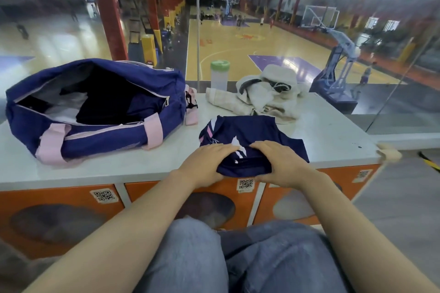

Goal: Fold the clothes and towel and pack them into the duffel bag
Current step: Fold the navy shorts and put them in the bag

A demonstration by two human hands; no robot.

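Your left hand (206, 162) and right hand (281, 164) grip the near edge of the dark blue folded shirt (252, 143), fingers curled on it, on the grey table top (333, 131). The open blue and pink duffel bag (95, 112) sits left; the cream towel pile (266, 95) lies far behind.

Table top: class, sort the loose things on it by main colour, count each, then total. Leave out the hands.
Navy: 2, the duffel bag and the jersey
Cream: 1, the heap of cloth
Clear with green lid: 1, the bottle
Total: 4
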